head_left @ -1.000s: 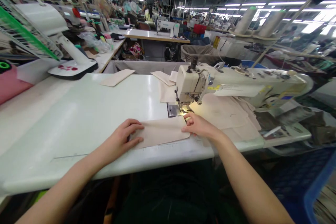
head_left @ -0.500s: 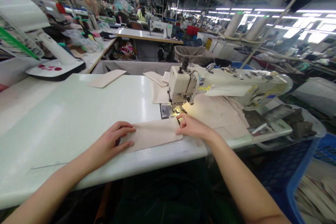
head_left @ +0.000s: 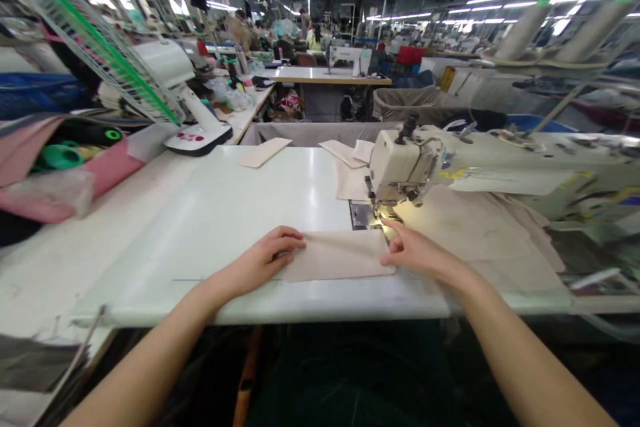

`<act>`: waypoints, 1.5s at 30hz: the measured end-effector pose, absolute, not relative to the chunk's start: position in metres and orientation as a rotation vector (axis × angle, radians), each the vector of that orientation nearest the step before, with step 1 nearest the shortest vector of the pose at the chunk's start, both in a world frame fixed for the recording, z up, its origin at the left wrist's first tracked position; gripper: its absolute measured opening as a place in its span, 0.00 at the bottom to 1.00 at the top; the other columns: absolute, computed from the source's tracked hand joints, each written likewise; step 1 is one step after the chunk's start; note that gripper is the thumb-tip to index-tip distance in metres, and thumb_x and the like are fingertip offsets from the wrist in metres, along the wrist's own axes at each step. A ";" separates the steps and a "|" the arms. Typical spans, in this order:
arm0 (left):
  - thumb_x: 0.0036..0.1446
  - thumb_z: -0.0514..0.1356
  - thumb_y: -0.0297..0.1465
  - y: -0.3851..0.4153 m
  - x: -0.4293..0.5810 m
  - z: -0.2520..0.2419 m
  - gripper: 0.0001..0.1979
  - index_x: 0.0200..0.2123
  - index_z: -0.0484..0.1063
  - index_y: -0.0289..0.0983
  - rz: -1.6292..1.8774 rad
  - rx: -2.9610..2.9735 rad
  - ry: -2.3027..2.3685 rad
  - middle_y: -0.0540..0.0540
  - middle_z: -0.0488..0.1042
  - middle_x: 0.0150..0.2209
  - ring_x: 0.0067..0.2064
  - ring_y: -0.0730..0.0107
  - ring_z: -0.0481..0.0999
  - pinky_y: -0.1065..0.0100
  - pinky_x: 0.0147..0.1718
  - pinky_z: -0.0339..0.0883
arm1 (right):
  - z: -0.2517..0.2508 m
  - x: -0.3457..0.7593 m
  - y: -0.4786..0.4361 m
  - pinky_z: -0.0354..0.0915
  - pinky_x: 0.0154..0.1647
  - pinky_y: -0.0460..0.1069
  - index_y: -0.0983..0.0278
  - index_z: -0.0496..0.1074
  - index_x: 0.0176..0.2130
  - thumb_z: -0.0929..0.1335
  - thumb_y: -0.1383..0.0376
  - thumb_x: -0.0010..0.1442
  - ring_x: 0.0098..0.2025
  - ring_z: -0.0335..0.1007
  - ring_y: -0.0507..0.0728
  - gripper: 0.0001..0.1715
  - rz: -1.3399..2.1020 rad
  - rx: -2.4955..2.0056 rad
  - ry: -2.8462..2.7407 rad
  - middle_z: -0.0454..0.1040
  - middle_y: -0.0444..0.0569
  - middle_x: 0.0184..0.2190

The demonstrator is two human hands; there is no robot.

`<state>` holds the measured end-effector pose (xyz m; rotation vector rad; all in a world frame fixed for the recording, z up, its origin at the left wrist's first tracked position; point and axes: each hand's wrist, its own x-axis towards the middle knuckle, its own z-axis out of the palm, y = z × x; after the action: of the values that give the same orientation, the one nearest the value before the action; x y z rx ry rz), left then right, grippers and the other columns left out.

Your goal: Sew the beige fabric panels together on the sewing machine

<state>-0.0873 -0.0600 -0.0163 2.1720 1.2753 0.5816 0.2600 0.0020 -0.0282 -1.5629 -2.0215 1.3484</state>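
A beige rectangular fabric piece (head_left: 340, 255) lies near the front edge of the pale sewing table (head_left: 240, 207). My left hand (head_left: 267, 257) rests on its left end, fingers stretched out and thumb apart. At the right end, my right hand (head_left: 413, 250) has its thumb on the fabric's edge, its index finger pointing to the presser foot, and its other fingers curled and partly hidden. Just beyond stands the sewing machine (head_left: 400, 163), its lamp lighting the metal needle plate (head_left: 361, 215). More beige fabric (head_left: 465, 227) lies spread to the right, under the machine arm.
Small beige pieces (head_left: 265, 152) lie at the table's back edge, others (head_left: 343, 152) beside the machine head. A white fan (head_left: 197, 123) stands back left, near a pink bag (head_left: 110, 177) holding thread spools. Thread cones (head_left: 523, 30) rise behind the machine.
The camera view has turned left, so the table and machine appear further right and the pink bag shows. Both hands stay at the fabric piece's ends, which now lies straighter along the table edge.
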 end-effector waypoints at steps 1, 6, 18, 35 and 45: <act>0.65 0.52 0.30 -0.060 -0.088 -0.014 0.16 0.49 0.77 0.42 0.582 2.156 1.259 0.42 0.73 0.54 0.56 0.61 0.74 0.55 0.58 0.68 | -0.029 0.259 0.002 0.52 0.24 0.45 0.69 0.51 0.71 0.74 0.70 0.49 0.24 0.65 0.52 0.56 1.353 -1.559 -2.020 0.69 0.34 0.20; 0.64 0.54 0.29 -0.059 -0.089 -0.005 0.15 0.48 0.78 0.42 0.567 2.085 1.225 0.42 0.73 0.53 0.54 0.61 0.75 0.54 0.57 0.69 | -0.025 0.256 0.000 0.52 0.24 0.46 0.69 0.49 0.71 0.73 0.70 0.49 0.23 0.64 0.53 0.56 1.378 -1.586 -2.015 0.67 0.34 0.19; 0.58 0.57 0.29 -0.057 -0.079 -0.023 0.19 0.54 0.72 0.41 0.808 2.017 1.336 0.44 0.69 0.49 0.39 0.69 0.75 0.64 0.36 0.74 | -0.013 0.233 -0.017 0.64 0.48 0.57 0.61 0.76 0.53 0.72 0.58 0.62 0.51 0.69 0.68 0.20 0.218 -1.582 -2.266 0.76 0.56 0.45; 0.60 0.61 0.38 -0.094 -0.062 -0.039 0.18 0.51 0.70 0.40 1.301 1.550 1.639 0.41 0.75 0.50 0.51 0.58 0.77 0.54 0.47 0.77 | -0.021 0.125 0.011 0.65 0.40 0.48 0.62 0.75 0.37 0.71 0.63 0.62 0.38 0.72 0.54 0.04 1.094 -1.121 -2.223 0.76 0.44 0.36; 0.62 0.58 0.38 -0.104 -0.059 -0.053 0.18 0.53 0.69 0.39 1.382 1.391 1.590 0.38 0.75 0.54 0.57 0.55 0.76 0.50 0.55 0.72 | -0.019 0.121 0.003 0.62 0.39 0.49 0.61 0.77 0.30 0.76 0.62 0.55 0.37 0.69 0.55 0.06 1.181 -1.100 -2.231 0.74 0.44 0.32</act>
<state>-0.0587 -0.1037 -0.0527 1.3908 1.5903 1.3823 0.1215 0.0026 -0.0189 -1.1004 -2.2310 1.1807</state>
